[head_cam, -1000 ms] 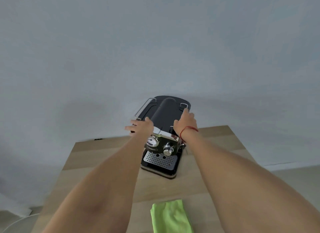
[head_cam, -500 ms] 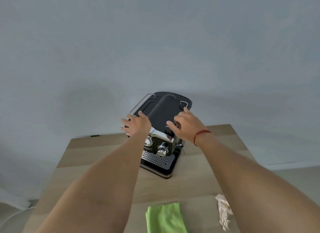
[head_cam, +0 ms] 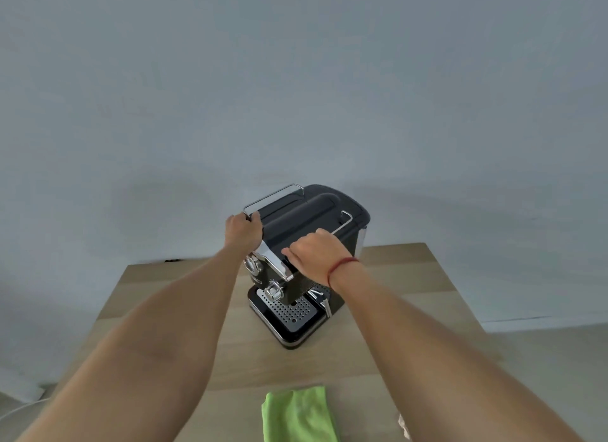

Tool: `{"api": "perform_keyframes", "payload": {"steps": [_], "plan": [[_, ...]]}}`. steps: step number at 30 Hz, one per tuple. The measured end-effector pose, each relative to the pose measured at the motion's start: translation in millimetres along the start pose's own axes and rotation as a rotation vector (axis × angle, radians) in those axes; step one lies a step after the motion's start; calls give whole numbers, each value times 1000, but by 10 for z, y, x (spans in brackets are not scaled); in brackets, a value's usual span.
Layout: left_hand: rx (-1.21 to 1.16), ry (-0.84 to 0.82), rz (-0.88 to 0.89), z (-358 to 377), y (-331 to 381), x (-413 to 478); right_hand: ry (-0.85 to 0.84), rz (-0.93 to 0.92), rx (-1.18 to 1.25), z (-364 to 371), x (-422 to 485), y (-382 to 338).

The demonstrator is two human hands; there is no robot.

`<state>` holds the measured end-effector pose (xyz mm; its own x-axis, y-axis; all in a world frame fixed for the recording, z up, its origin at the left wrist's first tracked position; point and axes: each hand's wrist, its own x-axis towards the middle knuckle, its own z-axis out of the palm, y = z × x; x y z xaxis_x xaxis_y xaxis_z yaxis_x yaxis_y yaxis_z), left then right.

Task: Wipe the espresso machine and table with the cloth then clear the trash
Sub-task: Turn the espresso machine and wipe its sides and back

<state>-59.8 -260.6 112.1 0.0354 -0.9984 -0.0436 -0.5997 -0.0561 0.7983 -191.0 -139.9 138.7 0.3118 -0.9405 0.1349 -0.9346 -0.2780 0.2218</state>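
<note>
Both hands have shifted their hold on the espresso machine (head_cam: 312, 218): the left hand (head_cam: 245, 232) now curls round its top front corner at the end of the wire rail (head_cam: 273, 195), and the right hand (head_cam: 317, 255) grips the top front edge with bent fingers. The machine seems turned a little on the worktop (head_cam: 411, 277). Well back from the hands, between the forearms, the green cloth (head_cam: 297, 415) lies flat and unheld. A crumpled scrap of trash (head_cam: 404, 427) peeks out beside the right forearm (mostly hidden). By my judgement the task has barely begun: wiping and clearing both remain.
</note>
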Motion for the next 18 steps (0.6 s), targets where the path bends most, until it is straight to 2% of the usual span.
{"api": "perform_keyframes", "payload": {"steps": [3,7,9,12,15,18], "plan": [[-35,100,31,2,77,-85,-2,17,94,17,66,6],[48,81,61,118,-15,-285,-9,164,379,-8,39,245],[110,123,70,160,-40,-412,-20,256,389,-4,4,543],[146,185,29,229,-24,-530,-146,286,350,84,-124,958],[66,245,-38,286,26,-509,-65,248,438,183,-182,1003],[-40,351,-37,302,5,-380,33,256,395,160,-97,885]]}}
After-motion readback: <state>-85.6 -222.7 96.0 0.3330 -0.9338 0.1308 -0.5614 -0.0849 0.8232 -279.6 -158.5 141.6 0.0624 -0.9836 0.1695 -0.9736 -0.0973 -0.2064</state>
